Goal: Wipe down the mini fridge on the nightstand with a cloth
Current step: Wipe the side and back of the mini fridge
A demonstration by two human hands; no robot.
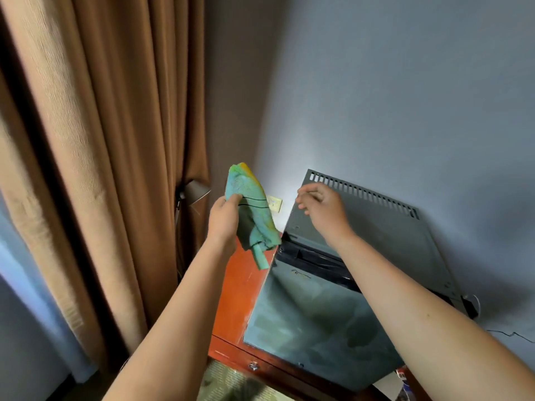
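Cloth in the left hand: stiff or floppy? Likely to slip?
Probably floppy: the cloth bunches and a loose tail droops below the left hand. Likely light, since one pinch holds it up. Its fuzzy surface suggests it will not slip easily.

Heavy brown curtains (110, 157) hang along the left side, down towards the floor. A lamp (193, 195) peeks out beside their right edge. A cream wall socket (274, 204) sits low on the grey-blue wall (390, 91).
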